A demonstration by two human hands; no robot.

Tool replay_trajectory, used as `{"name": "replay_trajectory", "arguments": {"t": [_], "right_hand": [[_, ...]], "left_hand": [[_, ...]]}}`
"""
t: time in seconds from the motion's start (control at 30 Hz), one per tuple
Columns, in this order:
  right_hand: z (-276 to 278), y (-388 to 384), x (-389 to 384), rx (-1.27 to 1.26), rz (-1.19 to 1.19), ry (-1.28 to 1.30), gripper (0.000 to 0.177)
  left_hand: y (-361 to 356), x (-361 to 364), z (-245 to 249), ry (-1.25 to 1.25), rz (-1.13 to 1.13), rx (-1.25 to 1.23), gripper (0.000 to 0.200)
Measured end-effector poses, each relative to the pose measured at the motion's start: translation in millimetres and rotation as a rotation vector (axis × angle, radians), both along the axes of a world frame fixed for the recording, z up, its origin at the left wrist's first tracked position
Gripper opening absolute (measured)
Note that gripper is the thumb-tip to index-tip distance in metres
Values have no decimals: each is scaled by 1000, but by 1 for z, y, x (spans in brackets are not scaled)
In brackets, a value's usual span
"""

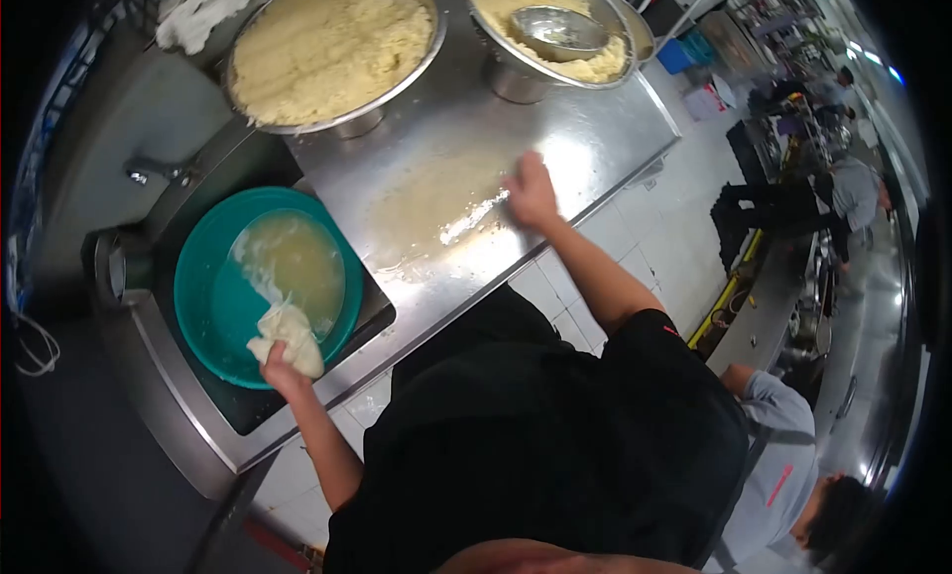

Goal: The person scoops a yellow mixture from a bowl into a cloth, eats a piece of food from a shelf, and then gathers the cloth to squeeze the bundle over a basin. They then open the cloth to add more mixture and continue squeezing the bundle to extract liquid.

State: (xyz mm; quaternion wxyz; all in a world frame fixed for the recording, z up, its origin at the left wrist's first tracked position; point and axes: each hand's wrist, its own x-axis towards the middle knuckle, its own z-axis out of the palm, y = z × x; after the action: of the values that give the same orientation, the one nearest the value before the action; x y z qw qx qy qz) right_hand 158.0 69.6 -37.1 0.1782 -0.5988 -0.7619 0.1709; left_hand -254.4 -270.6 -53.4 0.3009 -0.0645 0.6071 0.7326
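Note:
My left hand [285, 368] is closed round a bunched, cream-white cloth [289, 338] at the near rim of a teal plastic basin [203, 311]. Cloudy, yellowish water [297, 262] with whitish foam lies in the basin, right beside the cloth. Over the wet steel worktop [615, 128], near its front edge, is my right hand [533, 192]. Its fingers are curled in, and their inner side is hidden, so I cannot tell what they hold. A wet, yellowish smear [426, 202] spreads over the steel to the left of that hand.
Two big steel bowls of pale yellow mash, a left one [332, 54] and a right one [595, 68], stand raised at the back. A metal scoop [560, 31] rests in the right one. The basin sits in a sink by a tap [159, 171]. Co-workers [778, 455] stand at right.

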Motion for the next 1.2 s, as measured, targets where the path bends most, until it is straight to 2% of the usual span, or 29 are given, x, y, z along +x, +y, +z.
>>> {"name": "replay_trajectory", "arguments": {"t": [0.07,0.1,0.13,0.17,0.2,0.27,0.3,0.33,0.4,0.47,0.53,0.57,0.6,0.63,0.7,0.77,0.8,0.87,0.9,0.93,0.97,1.0,1.03,1.07,1.13,1.17,1.2], "right_hand": [[6,-1,30,164,-30,-186,73],[12,-1,21,52,-8,-141,74],[30,-9,-4,-66,10,-95,75],[-3,-19,-28,70,32,-13,77],[-23,-33,-57,122,152,57,79],[-28,-68,-133,182,283,151,82],[-26,-87,-172,90,330,123,83],[-2,-106,-202,-90,395,231,81],[-3,-143,-259,-58,601,312,76],[1,-159,-281,15,713,360,73],[5,-154,-278,-84,728,449,69],[-2,-135,-260,6,672,489,66],[2,-105,-235,-40,565,431,64],[-12,-74,-202,94,418,380,62],[-14,-7,-118,150,88,270,56],[-15,47,-36,195,-116,95,63],[-5,62,-7,98,-206,38,67],[-8,79,17,213,-185,-72,68],[-21,83,7,266,-226,-185,71],[-25,80,-13,230,-239,-173,72],[-37,80,-39,214,-161,-150,75],[-20,62,-78,85,-92,-34,74],[-24,51,-123,105,12,19,73],[-27,26,-165,16,130,61,75],[-18,-39,-228,-34,455,170,74],[-49,-61,-266,-19,694,322,64],[-23,-81,-299,-248,961,83,57]], "left_hand": [[-41,-12,18,57,17,-63,48],[-57,-14,28,92,48,-96,47],[-70,-14,39,129,76,-134,46],[-83,-16,44,138,71,-148,46],[-94,-17,48,90,125,-135,44],[-100,-16,56,49,183,-119,42],[-95,-8,66,31,208,-72,41],[-92,-3,72,12,235,-24,40],[-85,-1,76,-25,248,0,42],[-84,6,87,-19,252,147,45],[-107,-2,87,-13,273,157,48],[-124,-4,89,-25,256,188,49],[-140,-4,92,-38,234,220,50],[-152,-1,101,-10,243,232,52],[-188,-5,104,58,283,166,51],[-219,-8,103,112,348,118,48],[-228,-8,101,125,356,144,48],[-230,-8,107,117,392,115,47],[-225,-6,112,106,385,126,50],[-214,-4,114,123,380,143,50],[-201,-4,115,156,274,158,53],[-184,-5,116,188,162,172,57],[-155,-2,116,238,174,118,61],[-130,1,115,198,124,110,64],[-68,15,128,320,-136,107,64],[-41,23,133,358,-193,143,64],[-17,31,138,394,-251,176,65]]}}
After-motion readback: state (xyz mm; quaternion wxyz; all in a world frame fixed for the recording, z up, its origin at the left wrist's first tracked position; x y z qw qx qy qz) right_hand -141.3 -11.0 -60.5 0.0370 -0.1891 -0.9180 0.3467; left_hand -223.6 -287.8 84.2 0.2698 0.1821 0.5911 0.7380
